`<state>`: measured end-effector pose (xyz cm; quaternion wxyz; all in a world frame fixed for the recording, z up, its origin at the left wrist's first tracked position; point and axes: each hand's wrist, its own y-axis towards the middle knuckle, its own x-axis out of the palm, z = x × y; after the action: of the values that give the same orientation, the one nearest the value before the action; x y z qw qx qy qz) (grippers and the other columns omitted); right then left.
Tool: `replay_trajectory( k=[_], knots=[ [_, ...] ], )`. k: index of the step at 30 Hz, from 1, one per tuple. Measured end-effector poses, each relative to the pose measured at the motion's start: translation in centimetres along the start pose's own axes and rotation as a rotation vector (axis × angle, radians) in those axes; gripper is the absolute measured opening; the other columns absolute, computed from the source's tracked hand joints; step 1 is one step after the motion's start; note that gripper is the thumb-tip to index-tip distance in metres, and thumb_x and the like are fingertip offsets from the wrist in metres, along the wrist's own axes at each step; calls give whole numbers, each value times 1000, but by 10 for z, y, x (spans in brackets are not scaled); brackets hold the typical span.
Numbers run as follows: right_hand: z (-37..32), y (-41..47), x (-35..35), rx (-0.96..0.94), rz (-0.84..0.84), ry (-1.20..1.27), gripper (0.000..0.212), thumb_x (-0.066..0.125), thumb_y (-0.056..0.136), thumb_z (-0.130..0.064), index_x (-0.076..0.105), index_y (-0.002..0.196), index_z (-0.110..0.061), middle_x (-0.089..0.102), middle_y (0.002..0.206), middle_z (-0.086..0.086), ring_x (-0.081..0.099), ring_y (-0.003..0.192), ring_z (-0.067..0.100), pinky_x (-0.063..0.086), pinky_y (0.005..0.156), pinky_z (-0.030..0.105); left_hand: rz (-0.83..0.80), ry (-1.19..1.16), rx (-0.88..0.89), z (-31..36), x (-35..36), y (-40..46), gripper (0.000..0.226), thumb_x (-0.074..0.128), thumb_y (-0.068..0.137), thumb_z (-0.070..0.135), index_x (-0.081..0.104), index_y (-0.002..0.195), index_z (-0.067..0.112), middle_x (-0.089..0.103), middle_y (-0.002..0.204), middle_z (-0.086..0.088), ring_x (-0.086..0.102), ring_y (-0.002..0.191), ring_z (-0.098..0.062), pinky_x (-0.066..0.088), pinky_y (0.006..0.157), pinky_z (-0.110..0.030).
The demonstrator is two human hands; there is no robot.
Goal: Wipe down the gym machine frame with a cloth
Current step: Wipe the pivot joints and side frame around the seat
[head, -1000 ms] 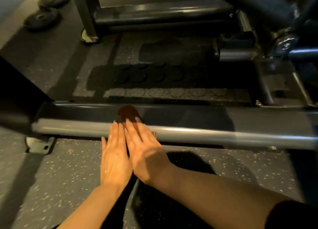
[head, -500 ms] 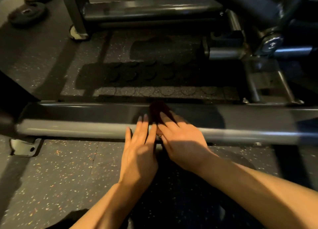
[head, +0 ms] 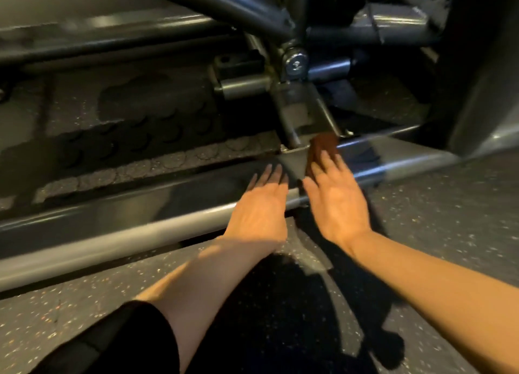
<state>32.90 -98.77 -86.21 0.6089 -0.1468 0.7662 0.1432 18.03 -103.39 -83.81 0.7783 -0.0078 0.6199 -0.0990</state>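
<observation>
**Two flat hands on the low bar, cloth under the right**

No writing, brand or label is showing legibly anywhere; the frame is blurring at the edges. No containers are appearing either.

The right hand [head: 335, 202] is lying flat with fingers straight and slightly spread, its fingertips pressing the brown cloth [head: 323, 147] onto the top of the grey bar [head: 140, 205]. The cloth is sticking out just beyond those fingertips, on the bar's far side. The left hand [head: 261, 208] is resting just beside the right, also flat, fingers straight and close together, touching bare bar and not the cloth.

Just past the cloth, a bracket [head: 302, 112] is rising from the bar and standing in the way of the cloth's far edge. Beyond that, a shiny bolt [head: 295, 62] is sitting at a joint of dark tubes. Left of the hands and behind the bar, a studded mat [head: 140, 137] is lying on the speckled floor [head: 449, 219]. Near the left elbow, a black sleeve [head: 118, 342] is showing.
</observation>
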Motion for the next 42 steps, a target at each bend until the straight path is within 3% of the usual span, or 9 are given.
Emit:
replay_trajectory(
  k=[6, 12, 16, 20, 25, 32, 36, 38, 42],
  knots=[
    [30, -1, -15, -123, -41, 151, 37, 42, 103, -26, 56, 134, -14, 30, 157, 5, 26, 146, 24, 20, 120, 46, -194, 131, -91, 30, 5, 21, 81, 53, 95, 27, -1, 155, 19, 1, 160, -23, 3, 149, -35, 11, 121, -47],
    [119, 7, -33, 254, 77, 131, 38, 37, 103, -21, 57, 131, -5, 37, 152, 17, 32, 140, 34, 22, 115, 35, -274, 292, -173, 47, 13, 30, 87, 52, 97, 33, -13, 153, 26, -4, 153, -38, 2, 144, -50, 19, 115, -60],
    [116, 14, -28, 478, 90, 24, 44, 33, 104, -22, 42, 144, -6, 26, 157, 16, 15, 148, 32, 7, 121, 38, -292, 287, -190, 46, 12, 33, 85, 50, 98, 29, -14, 152, 27, -3, 153, -38, 2, 144, -50, 19, 115, -59],
    [49, 19, -5, 116, 164, -33, 38, 47, 97, -23, 61, 123, 0, 54, 136, 22, 39, 137, 38, 33, 112, 52, -304, 245, -200, 47, 9, 37, 85, 55, 95, 28, -6, 154, 29, -1, 155, -35, 3, 145, -47, 20, 116, -58],
    [32, 26, -5, -155, 43, 193, 37, 50, 95, -19, 63, 126, -4, 51, 142, 15, 39, 139, 29, 22, 118, 40, -330, 244, -219, 48, 8, 39, 81, 57, 95, 29, 3, 154, 28, -1, 157, -31, 2, 146, -44, 19, 117, -56],
    [146, 51, -38, 465, 59, 38, 44, 30, 105, -30, 50, 139, -11, 51, 138, 23, 47, 122, 41, 34, 105, 44, -282, 259, -220, 42, 15, 38, 82, 48, 99, 28, -14, 151, 35, -2, 157, -30, 2, 147, -42, 21, 117, -52],
    [116, 57, -36, 456, 47, -71, 43, 25, 106, -21, 48, 137, -1, 46, 141, 24, 41, 127, 40, 31, 105, 44, -297, 286, -233, 42, 14, 36, 80, 46, 100, 30, -17, 151, 34, -4, 157, -31, 2, 147, -42, 20, 116, -52],
    [87, 61, -26, 298, 103, -79, 42, 26, 104, -22, 54, 131, -4, 46, 143, 19, 38, 133, 37, 29, 109, 43, -235, 234, -207, 42, 11, 33, 70, 41, 102, 36, -7, 153, 33, 4, 157, -29, 10, 147, -41, 18, 118, -48],
    [47, 80, 1, 78, 99, 94, 40, 37, 103, -31, 52, 137, -15, 35, 155, 5, 27, 144, 26, 24, 116, 38, 183, 48, -101, 1, 9, 26, 41, 54, 95, 25, 54, 136, 20, 55, 138, -13, 56, 122, -31, 37, 108, -40]
  ],
)
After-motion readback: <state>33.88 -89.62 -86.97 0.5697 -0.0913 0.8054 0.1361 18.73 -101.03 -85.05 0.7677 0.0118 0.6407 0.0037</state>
